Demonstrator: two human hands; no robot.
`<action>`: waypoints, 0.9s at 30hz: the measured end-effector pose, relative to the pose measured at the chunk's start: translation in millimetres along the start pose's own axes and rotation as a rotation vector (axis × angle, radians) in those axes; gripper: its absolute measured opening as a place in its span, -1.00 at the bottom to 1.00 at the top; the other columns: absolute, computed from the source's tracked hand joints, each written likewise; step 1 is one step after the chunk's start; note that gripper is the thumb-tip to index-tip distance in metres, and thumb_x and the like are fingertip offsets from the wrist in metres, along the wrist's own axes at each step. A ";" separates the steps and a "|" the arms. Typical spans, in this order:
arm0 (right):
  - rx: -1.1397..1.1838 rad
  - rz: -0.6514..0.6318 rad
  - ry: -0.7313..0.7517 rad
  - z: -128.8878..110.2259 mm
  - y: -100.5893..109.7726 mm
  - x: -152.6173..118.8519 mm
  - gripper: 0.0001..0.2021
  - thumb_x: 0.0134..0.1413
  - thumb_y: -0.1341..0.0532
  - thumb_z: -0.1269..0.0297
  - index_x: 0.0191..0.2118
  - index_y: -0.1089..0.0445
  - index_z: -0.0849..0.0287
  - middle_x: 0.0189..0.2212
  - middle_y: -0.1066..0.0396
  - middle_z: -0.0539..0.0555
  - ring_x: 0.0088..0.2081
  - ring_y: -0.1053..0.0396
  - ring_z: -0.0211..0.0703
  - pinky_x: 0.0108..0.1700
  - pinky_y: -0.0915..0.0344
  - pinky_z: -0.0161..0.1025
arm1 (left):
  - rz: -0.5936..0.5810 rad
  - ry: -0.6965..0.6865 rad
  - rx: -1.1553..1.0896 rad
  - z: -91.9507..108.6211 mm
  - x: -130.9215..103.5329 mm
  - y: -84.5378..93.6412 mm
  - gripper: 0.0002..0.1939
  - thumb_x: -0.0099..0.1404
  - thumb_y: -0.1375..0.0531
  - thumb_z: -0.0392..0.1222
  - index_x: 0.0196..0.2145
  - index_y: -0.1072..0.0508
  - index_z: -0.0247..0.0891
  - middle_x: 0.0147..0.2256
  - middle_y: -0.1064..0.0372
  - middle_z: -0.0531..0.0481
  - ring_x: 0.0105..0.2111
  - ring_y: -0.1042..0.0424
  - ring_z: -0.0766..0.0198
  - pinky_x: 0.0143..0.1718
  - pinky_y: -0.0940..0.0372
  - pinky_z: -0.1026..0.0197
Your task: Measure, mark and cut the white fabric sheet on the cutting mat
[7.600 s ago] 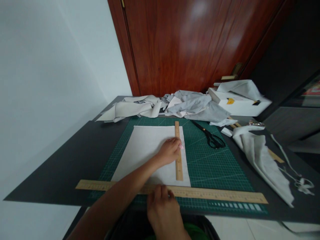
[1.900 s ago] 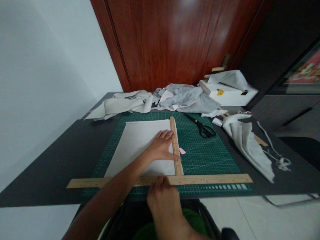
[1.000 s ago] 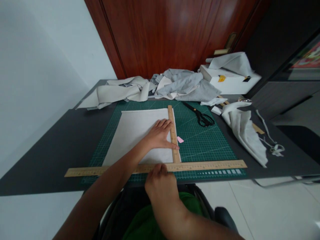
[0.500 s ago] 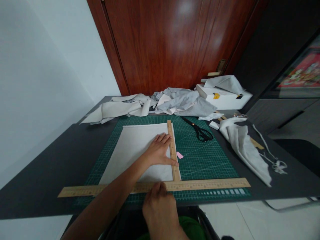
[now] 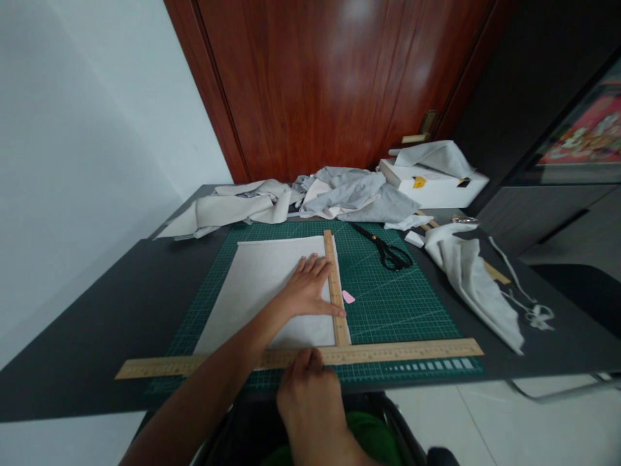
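Observation:
A white piece of cloth (image 5: 257, 278) lies flat on a green cutting mat (image 5: 383, 307). My left hand (image 5: 308, 288) presses flat on it, fingers spread, with fingertips and thumb touching a shorter wooden ruler (image 5: 338, 310) along the cloth's right side. Across the near edge of the cloth lies a long wooden ruler (image 5: 398, 351), meeting the short ruler's near end. My right hand (image 5: 310, 395) is closed at the long ruler's near edge, its curled fingers over the wood; the fingertips are partly hidden. A small pink piece (image 5: 348, 297) sits just right of the short ruler.
Black scissors (image 5: 388, 251) lie on the mat's far right. Crumpled grey and white cloth (image 5: 349, 194) and a white box (image 5: 436, 186) line the table's back. White cloth (image 5: 470, 278) and a tangled cord (image 5: 538, 316) lie at right. The table's front edge is close by.
The view has tilted slightly, so the table sits a little higher in the picture. Both hands, the rulers and the cloth keep about the same places relative to one another.

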State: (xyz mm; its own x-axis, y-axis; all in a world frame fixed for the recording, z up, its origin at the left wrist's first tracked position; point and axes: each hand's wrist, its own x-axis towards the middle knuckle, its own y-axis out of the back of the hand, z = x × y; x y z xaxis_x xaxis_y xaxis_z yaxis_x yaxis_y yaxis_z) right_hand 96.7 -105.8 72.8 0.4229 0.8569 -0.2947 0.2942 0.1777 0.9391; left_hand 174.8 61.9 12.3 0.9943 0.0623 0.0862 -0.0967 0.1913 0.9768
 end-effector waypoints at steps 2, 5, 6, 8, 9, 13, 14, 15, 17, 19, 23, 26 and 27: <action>0.007 -0.006 0.001 0.4 0.0 -0.7 -0.68 0.27 -0.11 0.55 -0.01 -0.57 0.47 -0.06 -0.55 0.56 -0.02 -0.57 0.29 -0.31 -0.62 0.00 | -0.001 -0.002 0.004 -0.4 0.5 -0.5 0.24 0.06 -0.21 0.63 0.44 -0.06 -0.26 0.43 -0.01 -0.31 0.47 0.18 -0.33 0.45 0.26 -0.33; 0.002 -0.021 0.002 1.1 0.0 -1.1 -0.67 0.28 -0.09 0.56 0.00 -0.57 0.47 -0.04 -0.53 0.57 -0.02 -0.57 0.28 -0.30 -0.61 0.00 | -0.001 -0.002 0.003 -0.5 1.5 -1.4 0.25 0.04 -0.21 0.64 0.43 -0.06 -0.24 0.44 0.00 -0.30 0.47 0.18 -0.35 0.44 0.25 -0.35; -0.003 -0.027 0.004 1.2 -0.2 -1.1 -0.66 0.28 -0.08 0.56 0.01 -0.56 0.48 -0.02 -0.53 0.57 -0.01 -0.57 0.28 -0.29 -0.61 -0.01 | -0.001 -0.001 0.000 -0.4 1.8 -1.6 0.26 0.03 -0.21 0.65 0.43 -0.06 -0.23 0.44 0.00 -0.30 0.47 0.17 -0.35 0.44 0.25 -0.36; -0.010 -0.037 0.008 1.2 -0.7 -1.2 -0.63 0.29 -0.06 0.57 0.05 -0.54 0.49 0.01 -0.51 0.58 0.01 -0.55 0.29 -0.27 -0.60 -0.01 | 0.003 0.001 -0.006 0.2 2.2 -1.6 0.26 0.02 -0.21 0.66 0.43 -0.07 -0.23 0.44 0.00 -0.30 0.46 0.17 -0.36 0.43 0.24 -0.37; -0.011 -0.038 0.010 1.2 -1.0 -1.2 -0.63 0.29 -0.05 0.57 0.06 -0.53 0.50 0.01 -0.51 0.59 0.02 -0.55 0.30 -0.27 -0.60 -0.01 | 0.005 0.002 -0.009 0.6 2.4 -1.5 0.25 0.02 -0.21 0.65 0.43 -0.07 -0.22 0.44 0.00 -0.30 0.46 0.16 -0.36 0.43 0.24 -0.37; -0.002 -0.027 0.014 1.3 -0.6 -1.8 -0.66 0.28 -0.09 0.55 0.02 -0.55 0.49 -0.02 -0.51 0.60 -0.01 -0.56 0.31 -0.30 -0.58 0.00 | 0.010 0.002 -0.010 1.8 3.2 -1.1 0.22 0.05 -0.20 0.64 0.42 -0.07 -0.21 0.44 -0.01 -0.27 0.46 0.15 -0.38 0.43 0.24 -0.39; -0.005 -0.027 0.016 1.5 0.0 -2.0 -0.66 0.28 -0.09 0.55 0.01 -0.55 0.49 -0.02 -0.52 0.60 -0.02 -0.56 0.30 -0.30 -0.58 -0.01 | 0.007 0.000 -0.008 1.8 3.5 -1.1 0.23 0.04 -0.20 0.65 0.42 -0.07 -0.22 0.44 0.00 -0.27 0.45 0.15 -0.38 0.43 0.24 -0.39; -0.013 -0.032 0.016 1.7 0.9 -2.3 -0.66 0.28 -0.08 0.55 0.02 -0.55 0.49 -0.02 -0.51 0.60 -0.02 -0.56 0.29 -0.29 -0.58 -0.02 | 0.003 -0.002 -0.006 1.8 3.8 -1.2 0.24 0.03 -0.20 0.66 0.42 -0.07 -0.22 0.44 0.01 -0.27 0.45 0.15 -0.38 0.42 0.24 -0.39; -0.037 -0.052 0.017 2.1 2.9 -3.2 -0.63 0.30 -0.05 0.55 0.05 -0.53 0.49 0.02 -0.50 0.59 0.02 -0.55 0.28 -0.28 -0.59 -0.04 | -0.002 -0.003 -0.002 1.7 4.4 -1.4 0.28 0.01 -0.20 0.67 0.43 -0.06 -0.22 0.45 0.03 -0.27 0.45 0.16 -0.39 0.42 0.23 -0.39; -0.061 -0.065 0.029 2.5 4.9 -4.4 -0.62 0.31 -0.03 0.56 0.07 -0.52 0.48 0.02 -0.51 0.57 0.02 -0.55 0.26 -0.28 -0.59 -0.05 | -0.003 -0.005 0.005 1.7 4.7 -1.6 0.29 -0.01 -0.21 0.68 0.43 -0.06 -0.21 0.45 0.04 -0.27 0.45 0.16 -0.39 0.42 0.23 -0.38; -0.083 -0.048 0.060 3.1 6.3 -7.0 -0.64 0.29 -0.06 0.57 0.06 -0.52 0.48 -0.03 -0.53 0.55 -0.06 -0.57 0.21 -0.33 -0.57 -0.10 | -0.004 -0.008 0.015 1.7 4.7 -1.9 0.27 0.01 -0.20 0.68 0.44 -0.06 -0.20 0.46 0.04 -0.27 0.46 0.18 -0.37 0.43 0.24 -0.35; -0.085 -0.044 0.051 3.3 5.1 -7.4 -0.63 0.31 -0.06 0.55 0.08 -0.51 0.48 -0.02 -0.52 0.53 -0.08 -0.57 0.20 -0.34 -0.57 -0.11 | -0.008 -0.002 0.019 2.2 4.6 -1.9 0.27 0.01 -0.19 0.68 0.43 -0.06 -0.19 0.46 0.04 -0.27 0.47 0.20 -0.36 0.43 0.26 -0.33; -0.083 -0.043 0.051 3.4 4.6 -7.2 -0.63 0.31 -0.06 0.54 0.09 -0.51 0.48 -0.02 -0.52 0.54 -0.07 -0.57 0.21 -0.33 -0.57 -0.10 | -0.012 0.001 0.021 2.6 4.6 -1.8 0.28 0.01 -0.19 0.69 0.44 -0.05 -0.20 0.46 0.04 -0.28 0.47 0.20 -0.36 0.44 0.27 -0.32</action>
State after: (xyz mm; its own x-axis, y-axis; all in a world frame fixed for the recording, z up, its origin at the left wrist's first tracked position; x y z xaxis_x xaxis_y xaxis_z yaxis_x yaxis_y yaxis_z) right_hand 97.9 -112.8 78.6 0.3666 0.8706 -0.3280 0.2387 0.2527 0.9376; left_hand 179.6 59.3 11.5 0.9953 0.0610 0.0746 -0.0840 0.1710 0.9817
